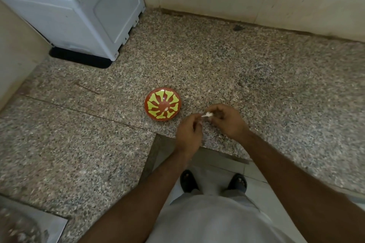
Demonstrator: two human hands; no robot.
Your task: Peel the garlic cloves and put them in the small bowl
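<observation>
A small red bowl (163,104) with a yellow-green pattern sits on the speckled granite counter (256,77). One pale peeled clove (166,108) lies inside it. Just right of the bowl, above the counter's front edge, my right hand (227,119) pinches a white garlic clove (207,114). My left hand (188,133) has curled fingers and pinches the clove's skin at its left tip. Both hands meet at the clove.
A white appliance (79,12) on a black base stands at the back left corner. Tiled walls close the counter at the back and left. A steel sink edge (39,223) shows at the bottom left. My feet stand on the floor below.
</observation>
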